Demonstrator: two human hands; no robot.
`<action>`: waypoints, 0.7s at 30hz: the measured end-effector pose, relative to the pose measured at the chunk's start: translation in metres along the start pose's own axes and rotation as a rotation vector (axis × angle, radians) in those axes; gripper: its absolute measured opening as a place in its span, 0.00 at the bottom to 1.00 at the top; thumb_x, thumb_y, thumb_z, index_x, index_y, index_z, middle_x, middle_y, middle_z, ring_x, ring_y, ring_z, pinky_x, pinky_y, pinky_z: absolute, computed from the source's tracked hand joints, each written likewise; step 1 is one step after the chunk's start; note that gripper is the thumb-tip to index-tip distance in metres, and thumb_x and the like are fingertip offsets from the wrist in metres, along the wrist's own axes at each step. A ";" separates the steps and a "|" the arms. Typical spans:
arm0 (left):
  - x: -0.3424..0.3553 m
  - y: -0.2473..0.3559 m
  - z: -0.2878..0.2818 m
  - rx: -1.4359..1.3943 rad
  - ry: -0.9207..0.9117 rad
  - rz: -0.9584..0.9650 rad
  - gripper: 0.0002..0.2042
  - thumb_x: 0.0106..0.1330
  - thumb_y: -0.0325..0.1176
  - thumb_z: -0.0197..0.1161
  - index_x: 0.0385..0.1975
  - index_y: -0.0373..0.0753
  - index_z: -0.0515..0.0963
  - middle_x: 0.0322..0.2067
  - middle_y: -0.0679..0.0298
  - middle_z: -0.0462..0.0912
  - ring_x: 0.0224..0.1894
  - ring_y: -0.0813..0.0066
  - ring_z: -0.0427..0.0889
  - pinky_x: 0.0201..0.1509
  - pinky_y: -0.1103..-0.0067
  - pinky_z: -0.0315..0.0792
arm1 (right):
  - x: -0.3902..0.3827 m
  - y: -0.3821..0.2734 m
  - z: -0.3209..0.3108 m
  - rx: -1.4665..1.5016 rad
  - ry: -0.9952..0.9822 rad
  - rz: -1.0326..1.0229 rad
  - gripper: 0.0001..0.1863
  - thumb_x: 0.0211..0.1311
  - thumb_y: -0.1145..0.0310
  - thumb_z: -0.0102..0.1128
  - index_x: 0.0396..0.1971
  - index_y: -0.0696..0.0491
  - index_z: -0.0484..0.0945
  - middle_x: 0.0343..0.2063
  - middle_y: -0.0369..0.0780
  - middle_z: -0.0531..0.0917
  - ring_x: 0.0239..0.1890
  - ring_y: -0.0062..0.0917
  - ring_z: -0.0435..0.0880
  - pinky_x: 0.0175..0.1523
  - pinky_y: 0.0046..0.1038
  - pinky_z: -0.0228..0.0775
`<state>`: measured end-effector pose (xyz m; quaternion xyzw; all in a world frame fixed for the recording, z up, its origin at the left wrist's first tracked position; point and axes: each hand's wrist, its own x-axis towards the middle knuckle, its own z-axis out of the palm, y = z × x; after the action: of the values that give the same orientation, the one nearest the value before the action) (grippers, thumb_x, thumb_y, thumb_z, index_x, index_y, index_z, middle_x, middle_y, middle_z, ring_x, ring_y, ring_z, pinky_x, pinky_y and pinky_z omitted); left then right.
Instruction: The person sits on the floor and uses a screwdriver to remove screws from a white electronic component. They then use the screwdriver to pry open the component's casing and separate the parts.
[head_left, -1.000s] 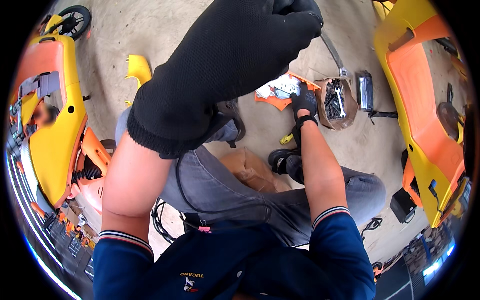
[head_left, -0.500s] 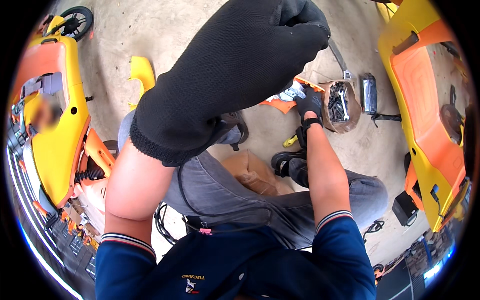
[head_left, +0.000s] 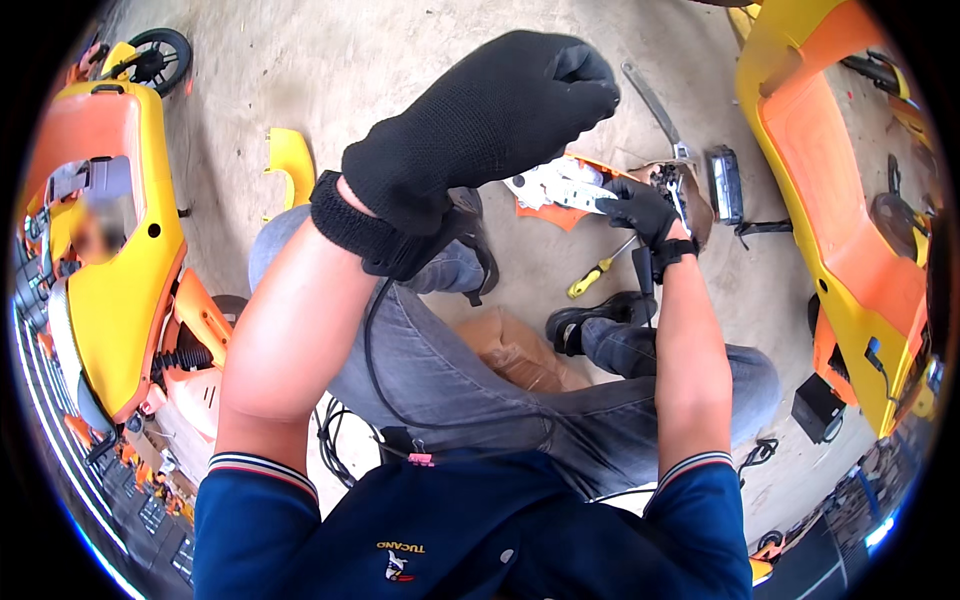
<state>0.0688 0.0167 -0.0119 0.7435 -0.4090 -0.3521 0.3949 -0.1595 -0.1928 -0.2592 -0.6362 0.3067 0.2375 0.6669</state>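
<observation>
My left hand [head_left: 500, 110], in a black knit glove, is raised high in front of me. Its fingers are curled closed, and whatever may be inside them is hidden. Farther down, my right hand [head_left: 640, 212], gloved in black with a dark band at the wrist, has its fingertips on the edge of a white, flat-sided part [head_left: 575, 192]. The white part lies over an orange plastic piece [head_left: 556, 216], partly behind my left hand. A brown bag [head_left: 706, 228] of small dark parts stands beside my right hand.
A long metal wrench [head_left: 652, 102] and a dark box-shaped part [head_left: 724, 185] lie on the concrete. Near my shoe is a yellow-handled screwdriver [head_left: 588, 281]. Yellow-orange vehicle bodies stand left [head_left: 110, 310] and right [head_left: 800, 170]. A yellow curved panel [head_left: 292, 165] lies at left.
My left hand has drawn back and lower, uncovering more of the wrench. My right hand has shifted slightly right and nearer, and more of the white part shows.
</observation>
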 end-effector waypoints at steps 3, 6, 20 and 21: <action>0.000 -0.013 0.002 0.007 -0.016 0.003 0.19 0.71 0.41 0.59 0.52 0.33 0.82 0.40 0.62 0.87 0.41 0.77 0.82 0.49 0.78 0.75 | -0.027 -0.061 0.000 0.073 -0.030 -0.088 0.15 0.66 0.64 0.70 0.45 0.56 0.80 0.35 0.32 0.82 0.35 0.12 0.78 0.39 0.19 0.74; -0.003 -0.019 0.001 -0.015 -0.021 -0.130 0.21 0.74 0.46 0.57 0.51 0.33 0.82 0.41 0.62 0.86 0.41 0.76 0.80 0.48 0.77 0.75 | -0.064 -0.116 0.009 0.184 -0.109 -0.189 0.14 0.66 0.67 0.69 0.46 0.59 0.80 0.35 0.35 0.84 0.35 0.15 0.82 0.41 0.19 0.77; -0.029 0.004 0.014 -0.631 -0.448 -0.178 0.21 0.74 0.34 0.56 0.60 0.26 0.73 0.49 0.54 0.84 0.46 0.72 0.84 0.50 0.76 0.82 | -0.159 -0.174 0.030 0.213 0.011 -0.350 0.14 0.65 0.69 0.68 0.46 0.61 0.79 0.35 0.39 0.85 0.33 0.16 0.81 0.38 0.19 0.76; -0.031 0.005 0.014 -0.603 -0.460 -0.140 0.21 0.74 0.34 0.57 0.61 0.26 0.72 0.48 0.55 0.84 0.45 0.72 0.85 0.50 0.76 0.83 | -0.162 -0.173 0.031 0.232 0.030 -0.362 0.14 0.66 0.69 0.68 0.46 0.61 0.79 0.36 0.39 0.85 0.33 0.16 0.81 0.38 0.19 0.76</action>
<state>0.0423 0.0377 -0.0077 0.5216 -0.3132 -0.6405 0.4687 -0.1472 -0.1637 -0.0228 -0.6032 0.2228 0.0674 0.7629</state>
